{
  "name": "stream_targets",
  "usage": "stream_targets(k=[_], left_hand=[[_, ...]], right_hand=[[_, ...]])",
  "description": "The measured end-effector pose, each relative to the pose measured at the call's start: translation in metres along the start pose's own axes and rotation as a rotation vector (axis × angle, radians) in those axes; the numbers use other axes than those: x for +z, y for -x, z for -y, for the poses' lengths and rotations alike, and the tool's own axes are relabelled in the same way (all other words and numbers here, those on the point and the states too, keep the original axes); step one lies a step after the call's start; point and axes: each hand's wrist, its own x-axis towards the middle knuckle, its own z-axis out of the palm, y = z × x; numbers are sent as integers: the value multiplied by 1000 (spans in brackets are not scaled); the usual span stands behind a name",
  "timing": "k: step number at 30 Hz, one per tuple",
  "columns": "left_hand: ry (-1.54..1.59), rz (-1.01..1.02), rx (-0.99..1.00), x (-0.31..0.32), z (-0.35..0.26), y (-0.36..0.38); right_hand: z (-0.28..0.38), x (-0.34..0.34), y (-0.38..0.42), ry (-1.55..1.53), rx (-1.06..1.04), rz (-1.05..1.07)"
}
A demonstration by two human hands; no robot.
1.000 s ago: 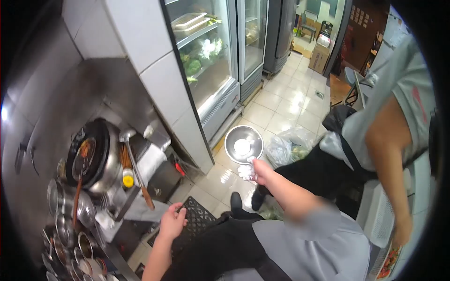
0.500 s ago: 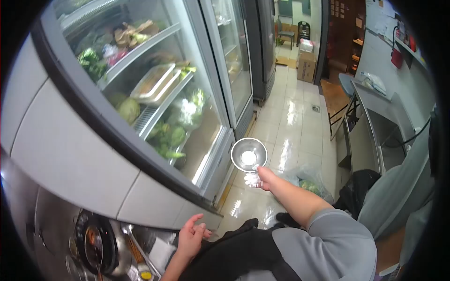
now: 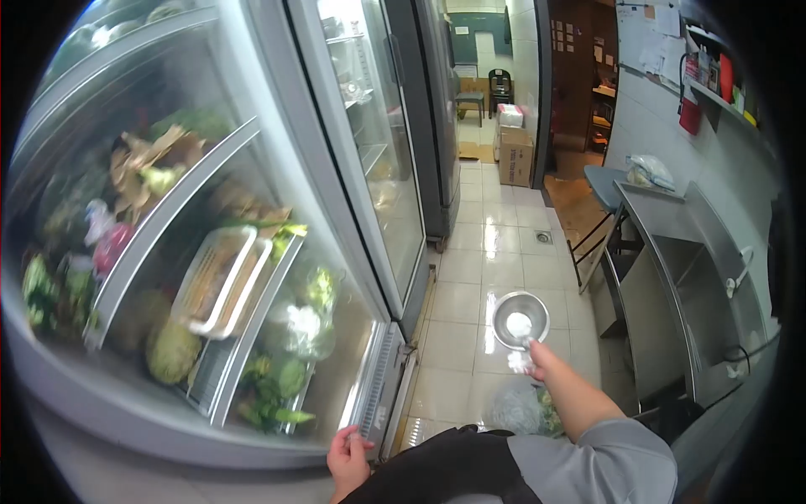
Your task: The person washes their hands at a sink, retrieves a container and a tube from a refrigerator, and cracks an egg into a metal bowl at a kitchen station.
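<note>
My right hand (image 3: 539, 361) reaches out over the tiled floor, closed on the near rim of a round steel mixing bowl (image 3: 499, 323). Something white lies at the bottom of the bowl. The thumb is at the rim; the fingers beneath look white and glaring, so their detail is lost. Low in the view, my left hand (image 3: 348, 458) holds nothing, its fingers loosely bent and apart, close to the lower edge of a glass-door fridge (image 3: 369, 378). Behind the glass, several vegetables and a white plastic tray (image 3: 214, 281) sit on the shelves.
A clear plastic bag (image 3: 516, 407) with something green stands on the floor under my right arm. Along the right wall runs a steel sink counter (image 3: 663, 290), with a blue-grey stool (image 3: 606, 183) at its far end. Cardboard boxes (image 3: 515, 157) stand farther down the passage.
My view has turned and moved forward along the fridge. The bowl, still in my right hand, appears farther right. The pan and utensils at lower left have left the view.
</note>
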Motion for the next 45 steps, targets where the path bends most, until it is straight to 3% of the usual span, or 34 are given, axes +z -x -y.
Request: stream_targets(k=[4, 7, 11, 17, 20, 23, 25, 27, 28, 30, 31, 34, 36, 41, 45], left_hand=[[-158, -120, -220, 24, -31, -26], [-123, -107, -399, 34, 11, -69], [-455, 20, -126, 100, 9, -143], [-1027, 426, -94, 208, -28, -246], [-1076, 485, -96, 225, 40, -297], [-919, 801, -305, 204, 171, -364], [-1045, 855, -333, 231, 182, -391], [-1221, 869, -322, 262, 188, -426], [-1280, 883, -308, 282, 192, -447], [-1363, 932, -270, 327, 198, -491], [-1396, 962, -247, 356, 199, -513], [-1468, 1065, -98, 458, 202, -599], [-1472, 1092, 26, 530, 194, -657], [-1397, 1016, 333, 688, 159, -756], [-1027, 937, 166, 824, 141, -773]], right_hand=[[-9, -69, -31, -80, 89, -27], [-8, -97, -78, -92, 188, -85], [28, -84, -131, -47, 275, -70], [122, -93, -199, -19, 310, 76], [169, -109, -204, -63, 239, 66], [205, -126, -191, -103, 113, -14], [233, -132, -190, -150, 12, -96], [245, -157, -175, -281, -105, -319], [235, -188, -183, -209, -48, -488], [215, -230, -195, -87, -138, -551], [219, -242, -204, -260, -198, -567], [322, -209, -175, -312, -65, -573], [372, -196, -176, -391, -116, -647], [387, -183, -146, -512, -290, -769], [435, -196, -132, -552, -352, -861]])
